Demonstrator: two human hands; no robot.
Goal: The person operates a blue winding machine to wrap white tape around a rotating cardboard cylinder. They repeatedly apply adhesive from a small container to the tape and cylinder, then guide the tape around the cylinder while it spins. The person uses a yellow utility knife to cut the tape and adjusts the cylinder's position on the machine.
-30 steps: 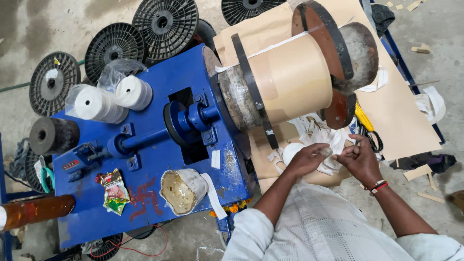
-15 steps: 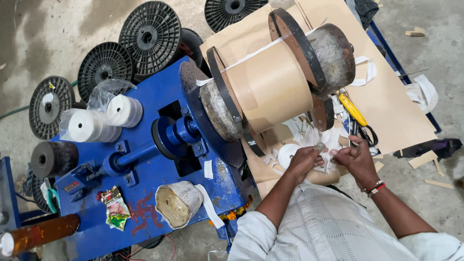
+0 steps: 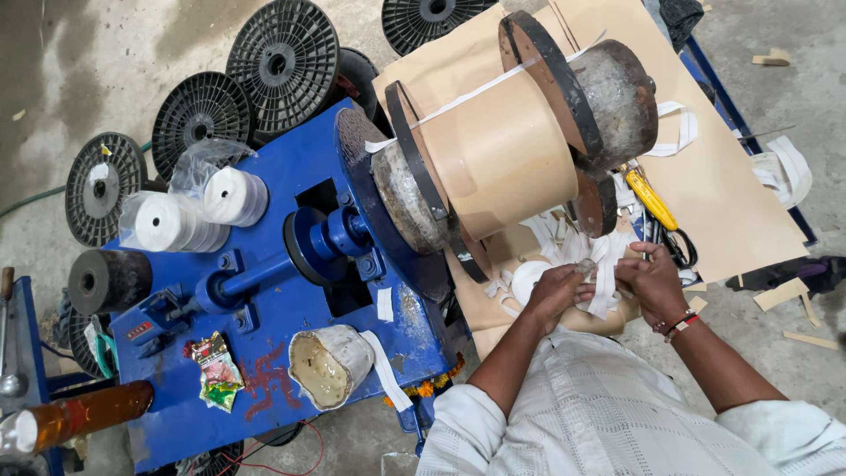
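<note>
White tape strip (image 3: 606,280) runs between our two hands, near the right side of the scene, just below the big paper-wrapped drum (image 3: 498,150) of the blue winding machine (image 3: 264,353). Our left hand (image 3: 557,295) has its fingers curled shut, pinching a small greyish piece against the strip; our right hand (image 3: 650,280), a red band at its wrist, closes its fingers on the same strip from the other side. Both hands hover over a brown cardboard sheet (image 3: 731,194) littered with loose white tape, and a small white roll (image 3: 529,280) lies just left of the left hand. A yellow-handled tool (image 3: 650,199) rests on the cardboard just beyond the right hand. On the machine's blue deck, further left, stand wrapped white tape rolls (image 3: 189,211), a black roller (image 3: 107,282) and a crumpled snack wrapper (image 3: 214,370). Black plastic spools (image 3: 282,63) lie on the concrete floor at the far side.
</note>
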